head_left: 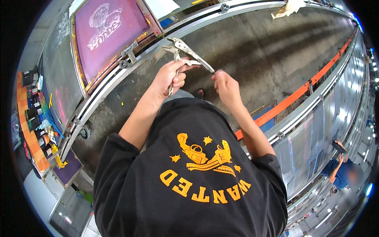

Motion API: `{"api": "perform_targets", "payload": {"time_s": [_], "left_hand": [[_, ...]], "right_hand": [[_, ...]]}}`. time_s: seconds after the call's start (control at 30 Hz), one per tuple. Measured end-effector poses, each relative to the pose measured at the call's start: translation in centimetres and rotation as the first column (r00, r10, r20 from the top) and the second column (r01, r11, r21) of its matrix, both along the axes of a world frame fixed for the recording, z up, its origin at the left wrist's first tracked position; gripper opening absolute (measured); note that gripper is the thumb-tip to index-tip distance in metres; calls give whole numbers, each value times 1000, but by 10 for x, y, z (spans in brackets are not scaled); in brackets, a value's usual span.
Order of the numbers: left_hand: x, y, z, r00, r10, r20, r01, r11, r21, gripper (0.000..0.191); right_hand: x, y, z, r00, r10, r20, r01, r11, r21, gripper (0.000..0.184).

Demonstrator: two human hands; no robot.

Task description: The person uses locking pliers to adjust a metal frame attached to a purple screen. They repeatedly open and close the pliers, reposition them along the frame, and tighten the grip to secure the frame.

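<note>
A pair of metal locking pliers [194, 54] is held up over the aisle, with its jaws apart and aimed toward the upper left. My left hand [172, 76] grips one handle and the release lever area. At the rear end of the other handle, where the adjusting screw sits, the fingers of my right hand [226, 86] are closed; they look slightly blurred and hide the screw. Beyond the pliers, a screen-printing frame [130, 28] with a purple mesh and a pale design rests on the printing table. A metal bracket [129, 54] stands on the table's rail beside the frame.
The concrete aisle [254, 44] runs between the left table's metal rail [100, 80] and an orange beam [299, 94] under the right table [311, 133]. Several containers [32, 114] crowd an orange shelf [31, 139]. Another person [339, 170] stands beyond the right table.
</note>
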State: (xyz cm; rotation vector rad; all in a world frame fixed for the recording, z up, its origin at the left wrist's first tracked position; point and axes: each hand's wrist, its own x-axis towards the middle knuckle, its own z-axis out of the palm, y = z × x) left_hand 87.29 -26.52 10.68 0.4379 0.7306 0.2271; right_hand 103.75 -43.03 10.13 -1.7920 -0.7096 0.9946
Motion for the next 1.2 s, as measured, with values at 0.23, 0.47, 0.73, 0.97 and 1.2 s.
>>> {"api": "perform_targets", "payload": {"time_s": [0.23,0.47,0.73,0.97,1.2], "left_hand": [[-4,4,-6,992,-80,97,95,982,-162,24],[-11,-10,-10,987,-129,-97,126,991,-40,17],[-13,-22,-32,1000,-19,-14,20,997,70,29],[-26,2,-32,999,-30,39,31,999,-32,27],[-27,12,-28,991,-131,-11,126,974,-190,23]], "right_hand": [[31,-8,-6,332,250,910,-527,849,-41,28],[-8,-32,-68,561,221,798,-441,895,62,34],[0,-14,-48,19,43,-999,49,998,44,50],[-18,-4,-24,870,194,454,-209,978,-18,32],[-10,-2,-18,481,242,843,-384,922,-45,25]]}}
